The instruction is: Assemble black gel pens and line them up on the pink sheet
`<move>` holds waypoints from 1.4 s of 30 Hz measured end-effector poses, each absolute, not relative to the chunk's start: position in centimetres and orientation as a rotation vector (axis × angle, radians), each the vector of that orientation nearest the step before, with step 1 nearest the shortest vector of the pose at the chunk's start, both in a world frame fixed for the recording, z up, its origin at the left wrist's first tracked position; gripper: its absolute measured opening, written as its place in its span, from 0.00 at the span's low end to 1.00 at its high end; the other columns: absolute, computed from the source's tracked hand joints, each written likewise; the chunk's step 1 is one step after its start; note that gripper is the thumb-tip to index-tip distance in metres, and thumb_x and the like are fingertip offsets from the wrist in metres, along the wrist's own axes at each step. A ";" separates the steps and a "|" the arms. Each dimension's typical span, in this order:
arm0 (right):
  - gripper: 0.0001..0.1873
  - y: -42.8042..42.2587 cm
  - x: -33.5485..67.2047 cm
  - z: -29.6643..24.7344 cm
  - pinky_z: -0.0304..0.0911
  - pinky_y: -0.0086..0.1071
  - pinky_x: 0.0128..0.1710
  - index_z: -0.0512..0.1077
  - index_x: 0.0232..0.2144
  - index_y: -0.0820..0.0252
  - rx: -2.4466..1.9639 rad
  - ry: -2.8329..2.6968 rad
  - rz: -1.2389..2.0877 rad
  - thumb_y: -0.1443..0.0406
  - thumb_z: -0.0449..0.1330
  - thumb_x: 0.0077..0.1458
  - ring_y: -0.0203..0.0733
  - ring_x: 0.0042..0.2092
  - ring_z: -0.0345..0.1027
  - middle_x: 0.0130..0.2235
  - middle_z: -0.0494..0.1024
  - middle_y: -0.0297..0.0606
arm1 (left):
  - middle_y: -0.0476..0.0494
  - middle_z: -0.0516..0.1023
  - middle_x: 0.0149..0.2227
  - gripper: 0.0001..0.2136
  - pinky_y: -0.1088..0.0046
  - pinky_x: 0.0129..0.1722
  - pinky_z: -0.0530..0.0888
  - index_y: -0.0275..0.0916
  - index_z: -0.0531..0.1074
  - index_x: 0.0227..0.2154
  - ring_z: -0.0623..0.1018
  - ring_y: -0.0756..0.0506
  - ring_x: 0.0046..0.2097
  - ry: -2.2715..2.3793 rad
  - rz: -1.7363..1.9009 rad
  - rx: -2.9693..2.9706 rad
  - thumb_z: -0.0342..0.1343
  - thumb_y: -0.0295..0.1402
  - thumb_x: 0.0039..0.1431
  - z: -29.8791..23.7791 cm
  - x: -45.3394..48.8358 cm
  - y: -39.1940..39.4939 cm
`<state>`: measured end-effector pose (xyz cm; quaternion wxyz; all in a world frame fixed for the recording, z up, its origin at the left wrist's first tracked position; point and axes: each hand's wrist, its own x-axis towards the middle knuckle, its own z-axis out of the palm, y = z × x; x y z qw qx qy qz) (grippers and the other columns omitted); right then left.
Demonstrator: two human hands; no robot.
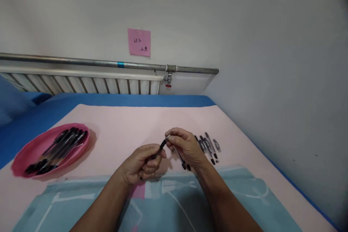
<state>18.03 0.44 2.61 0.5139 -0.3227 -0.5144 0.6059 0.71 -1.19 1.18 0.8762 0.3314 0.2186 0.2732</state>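
Note:
My left hand [148,161] is closed around the black barrel of a pen [163,143], which tilts up to the right. At the pen's upper end, the thumb and fingers of my right hand [186,146] pinch its small silvery tip. Beneath the right hand, a thin pen part with a black end [183,166] shows, partly hidden by the palm; whether the hand touches it I cannot tell. Just right of that hand, several clear and black pen parts [208,146] lie in a loose group on the pink surface.
On the left stands a pink oval basket [19,163] with several black-and-clear pens [63,148]. A blue patterned cloth [81,203] covers the near edge of the pink tabletop [122,123]. Behind are a radiator [108,85], a metal pipe [89,61] and a pink note [139,42].

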 end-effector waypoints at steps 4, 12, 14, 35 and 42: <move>0.06 0.1 18.6 3.5 0.54 0.28 0.26 0.74 0.29 0.60 -0.837 -1.388 1.435 0.66 0.60 0.45 0.32 0.25 0.60 0.22 0.68 0.31 | 0.58 0.51 0.14 0.12 0.86 0.09 0.44 0.34 0.69 0.29 0.43 0.59 0.14 0.442 0.513 0.679 0.48 0.38 0.57 1.1 0.3 -1.2; 0.06 0.6 18.3 3.0 0.50 0.25 0.20 0.71 0.23 0.62 -0.957 -1.336 1.458 0.63 0.62 0.44 0.29 0.19 0.55 0.17 0.65 0.28 | 0.59 0.52 0.15 0.12 0.85 0.10 0.44 0.36 0.67 0.31 0.46 0.59 0.15 0.626 0.597 0.828 0.50 0.42 0.55 1.4 0.6 -1.2; 0.10 0.7 17.8 2.5 0.48 0.25 0.18 0.68 0.19 0.62 -0.985 -1.292 1.434 0.61 0.62 0.44 0.28 0.18 0.53 0.15 0.64 0.27 | 0.59 0.53 0.15 0.13 0.85 0.10 0.44 0.37 0.67 0.30 0.46 0.59 0.14 0.680 0.637 0.860 0.50 0.43 0.54 1.5 0.8 -1.2; 0.10 0.9 16.7 1.5 0.52 0.25 0.21 0.75 0.27 0.63 -0.909 -1.116 1.461 0.61 0.62 0.44 0.30 0.21 0.59 0.20 0.70 0.32 | 0.59 0.55 0.17 0.13 0.85 0.11 0.45 0.38 0.65 0.29 0.48 0.59 0.14 0.733 0.697 0.863 0.51 0.45 0.53 1.4 1.2 -1.2; 0.11 0.9 16.5 1.3 0.52 0.26 0.21 0.72 0.22 0.62 -0.991 -1.099 1.379 0.59 0.62 0.44 0.29 0.20 0.57 0.18 0.68 0.30 | 0.59 0.55 0.16 0.14 0.85 0.10 0.45 0.39 0.65 0.30 0.50 0.59 0.14 0.805 0.736 0.916 0.50 0.46 0.53 1.1 1.7 -1.2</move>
